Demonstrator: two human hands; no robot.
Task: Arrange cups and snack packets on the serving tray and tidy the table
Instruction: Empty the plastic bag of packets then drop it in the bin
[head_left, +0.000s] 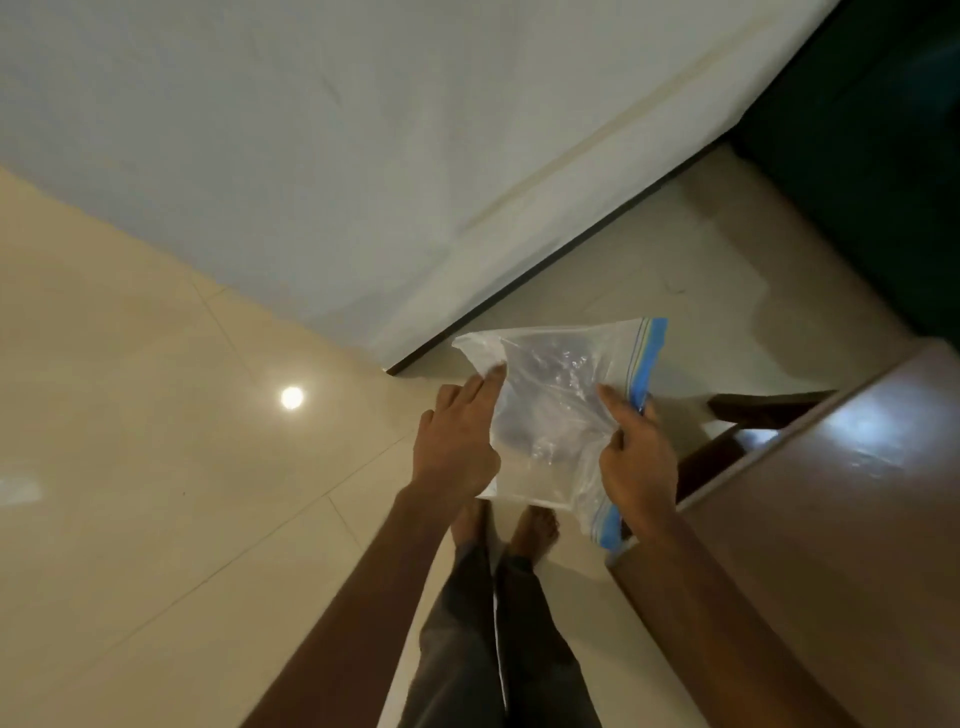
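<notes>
Filling the upper half, a pale wall (363, 130) meets a glossy cream tiled floor (130, 519) along a dark skirting line. At lower right a brown wooden table (841, 519) juts in, its corner just beside the right forearm, with a dark wooden frame (769, 402) beyond it. A clear plastic bag (550, 415) hangs in the air above the person's bare feet (535, 530). One edge carries a blue striped band, and the bag is too blurred to read any lettering. The right hand (639, 467) pinches the bag at that band, while the left hand (457, 447) lays straight fingers against the opposite edge. A round light glare (292, 397) sits on the tiles.
</notes>
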